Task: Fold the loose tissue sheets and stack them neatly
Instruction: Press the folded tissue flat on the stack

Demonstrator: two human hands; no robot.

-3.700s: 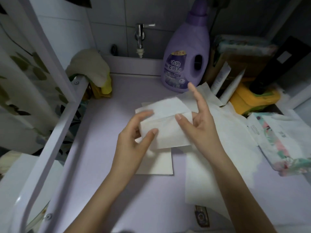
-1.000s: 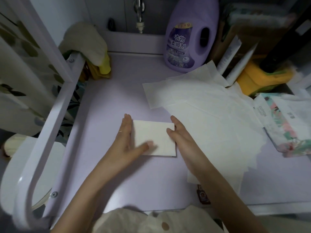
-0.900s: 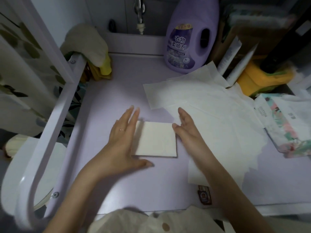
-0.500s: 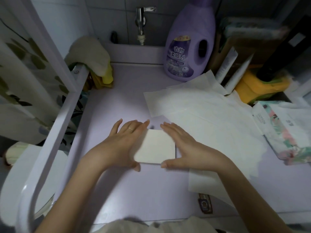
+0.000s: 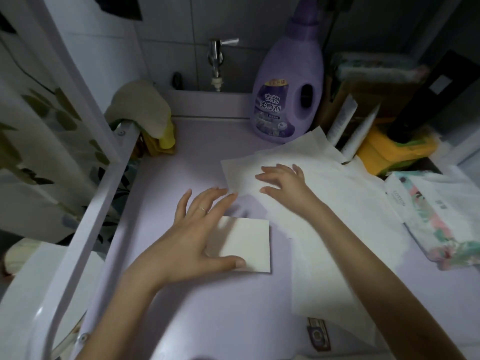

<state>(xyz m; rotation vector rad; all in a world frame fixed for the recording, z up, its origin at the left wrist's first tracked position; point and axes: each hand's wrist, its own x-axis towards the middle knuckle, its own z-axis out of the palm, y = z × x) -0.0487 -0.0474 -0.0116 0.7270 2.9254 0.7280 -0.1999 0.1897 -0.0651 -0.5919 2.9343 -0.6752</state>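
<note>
A folded white tissue [image 5: 249, 242] lies as a small rectangle on the lilac surface [image 5: 181, 307]. My left hand [image 5: 200, 229] lies over its left part, fingers straight and spread, thumb resting on the tissue's front edge. Several loose unfolded tissue sheets [image 5: 350, 203] are spread overlapping to the right and behind. My right hand [image 5: 283, 181] rests with spread fingers on the nearest corner of the top loose sheet, at its left end.
A purple detergent bottle [image 5: 288, 81] stands at the back under a tap [image 5: 215, 61]. A soft tissue pack [image 5: 441, 216] lies at the right. Tubes and a yellow item [image 5: 389, 149] crowd the back right. A white rail [image 5: 85, 229] borders the left.
My right hand has left the folded tissue and moved back and right onto the loose sheets. My left hand stays on the folded tissue, fingers now reaching past its far edge.
</note>
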